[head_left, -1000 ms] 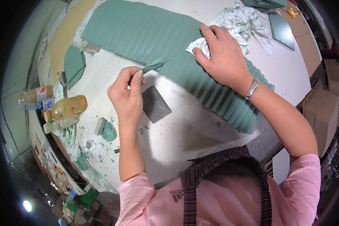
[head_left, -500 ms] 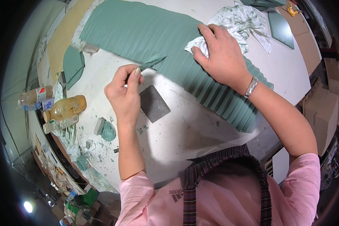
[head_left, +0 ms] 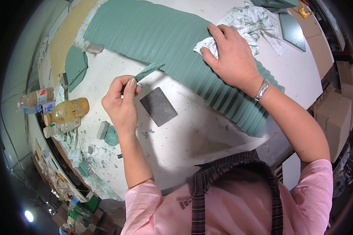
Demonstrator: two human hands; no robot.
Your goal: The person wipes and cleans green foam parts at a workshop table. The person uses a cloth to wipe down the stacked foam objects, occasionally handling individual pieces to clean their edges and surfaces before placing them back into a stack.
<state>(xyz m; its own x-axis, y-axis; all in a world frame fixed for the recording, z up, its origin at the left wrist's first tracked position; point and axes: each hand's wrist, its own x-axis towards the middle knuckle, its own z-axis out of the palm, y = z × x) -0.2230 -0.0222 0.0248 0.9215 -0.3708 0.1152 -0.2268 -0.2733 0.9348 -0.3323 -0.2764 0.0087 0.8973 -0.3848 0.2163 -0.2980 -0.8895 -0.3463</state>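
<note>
Green panels [head_left: 145, 33] in one long row

We cannot count the panels surely, for they overlap tightly across one white table [head_left: 110, 78]. One green-smeared tool [head_left: 150, 70] is pinched between thumb and fingers of the left hand [head_left: 122, 94], its tip at the row's near edge. The right hand [head_left: 234, 58] rests on the row, fingers spread, touching one stained white cloth [head_left: 249, 21]. We count one dark grey plate [head_left: 159, 107] near the left hand and two loose rounded panels [head_left: 76, 67], one to either side.
</note>
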